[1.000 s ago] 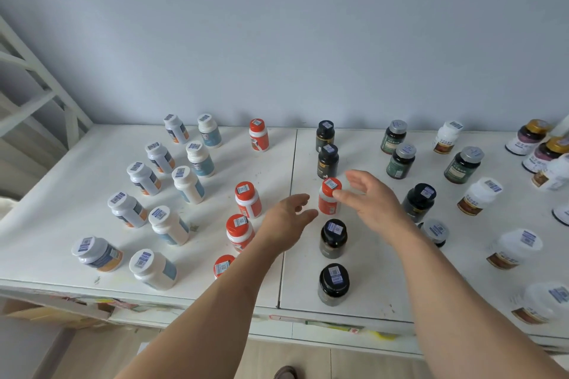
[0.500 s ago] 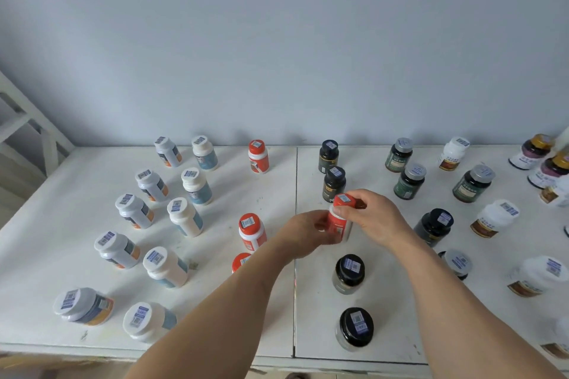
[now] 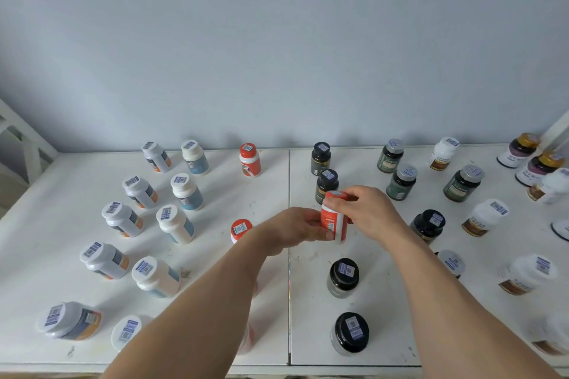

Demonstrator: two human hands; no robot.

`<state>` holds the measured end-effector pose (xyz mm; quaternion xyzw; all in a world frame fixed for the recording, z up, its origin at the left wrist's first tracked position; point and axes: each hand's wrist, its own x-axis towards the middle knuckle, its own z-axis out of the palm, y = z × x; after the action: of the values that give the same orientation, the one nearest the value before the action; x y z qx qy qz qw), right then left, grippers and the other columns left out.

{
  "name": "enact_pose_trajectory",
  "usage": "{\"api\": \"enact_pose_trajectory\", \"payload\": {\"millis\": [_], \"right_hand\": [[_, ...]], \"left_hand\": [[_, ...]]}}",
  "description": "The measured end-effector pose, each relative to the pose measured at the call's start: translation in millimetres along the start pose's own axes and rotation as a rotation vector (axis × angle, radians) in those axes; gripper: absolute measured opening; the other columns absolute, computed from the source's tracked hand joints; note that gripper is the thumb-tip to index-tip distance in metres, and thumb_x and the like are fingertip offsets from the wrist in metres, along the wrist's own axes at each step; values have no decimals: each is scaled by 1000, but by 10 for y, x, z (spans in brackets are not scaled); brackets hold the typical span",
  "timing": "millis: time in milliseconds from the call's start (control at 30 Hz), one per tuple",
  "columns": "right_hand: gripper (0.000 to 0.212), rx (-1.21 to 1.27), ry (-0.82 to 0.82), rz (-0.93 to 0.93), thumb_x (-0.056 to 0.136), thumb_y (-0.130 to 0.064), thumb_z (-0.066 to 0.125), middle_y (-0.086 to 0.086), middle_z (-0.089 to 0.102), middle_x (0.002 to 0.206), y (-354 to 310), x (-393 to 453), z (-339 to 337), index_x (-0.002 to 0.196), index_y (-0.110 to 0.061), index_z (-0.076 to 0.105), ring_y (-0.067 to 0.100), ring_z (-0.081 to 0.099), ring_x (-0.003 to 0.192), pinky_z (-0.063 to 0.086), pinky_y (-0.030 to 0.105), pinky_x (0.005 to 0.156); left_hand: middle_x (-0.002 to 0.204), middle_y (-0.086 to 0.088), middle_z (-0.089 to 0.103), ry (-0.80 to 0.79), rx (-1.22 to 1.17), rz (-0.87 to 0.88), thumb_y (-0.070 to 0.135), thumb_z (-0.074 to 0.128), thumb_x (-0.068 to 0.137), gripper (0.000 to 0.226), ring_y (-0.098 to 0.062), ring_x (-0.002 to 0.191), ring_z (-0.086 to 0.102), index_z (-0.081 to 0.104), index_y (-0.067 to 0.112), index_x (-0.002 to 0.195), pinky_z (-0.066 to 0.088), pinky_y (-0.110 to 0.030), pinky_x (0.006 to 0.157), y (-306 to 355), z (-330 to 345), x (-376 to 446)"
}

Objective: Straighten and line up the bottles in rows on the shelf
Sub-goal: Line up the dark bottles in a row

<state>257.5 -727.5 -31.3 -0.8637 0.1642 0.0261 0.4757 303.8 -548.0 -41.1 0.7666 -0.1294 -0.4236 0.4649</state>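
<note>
White shelf (image 3: 215, 194) under a pale blue wall carries rows of bottles. I see my left hand (image 3: 295, 229) and right hand (image 3: 368, 212) both gripping one orange bottle (image 3: 334, 220), in the black-capped column, just right of the centre seam.

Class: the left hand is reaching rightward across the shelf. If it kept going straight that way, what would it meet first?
The left hand already touches the orange bottle, held with the right hand. Beyond it, probably the right hand itself.

Glossy plastic red bottle (image 3: 334, 220), matt scuffed white shelf (image 3: 240, 194), paper barcode stickers (image 3: 346, 269) on caps
</note>
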Motion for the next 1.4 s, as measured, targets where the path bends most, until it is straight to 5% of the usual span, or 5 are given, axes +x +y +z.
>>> {"api": "enact_pose_trajectory", "payload": {"millis": [300,533,900,1200,1400], "right_hand": [[40,15,-20,-7,72,-58,74,-8,73,88,27,-48,-17,94,-26,73,12,69,85,57,43,85],[32,30,-92,-15,81,-38,78,-12,71,100,130,-109,10,109,-28,69,8,65,96,50,26,84],[54,95,-203,80,76,-29,84,-10,62,120,251,-133,100,123,-31,57,9,58,114,45,30,100],[71,-9,-38,13,84,-34,75,-3,47,149,-79,528,-43,146,-23,42,11,43,137,37,33,108],[50,-90,-137,0,83,-30,74,-6,64,113,8,782,70,129,-28,55,18,60,111,41,25,80]], "left_hand": [[126,2,65,26,71,-3,33,76,82,53,-19,118,57,60,22,131,37,-39,111,35,33,-56],[136,0,59,112,418,34,32,74,84,61,-18,124,55,51,21,139,41,-38,109,69,7,-55],[141,0,54,281,738,105,33,62,93,54,-22,125,52,45,22,143,44,-34,103,71,-83,91],[150,0,43,390,868,97,39,60,93,61,-22,134,43,38,20,146,41,-36,106,238,-324,326],[155,2,36,313,774,-21,43,67,87,74,-21,139,37,33,23,150,34,-35,110,306,-376,561]]}}
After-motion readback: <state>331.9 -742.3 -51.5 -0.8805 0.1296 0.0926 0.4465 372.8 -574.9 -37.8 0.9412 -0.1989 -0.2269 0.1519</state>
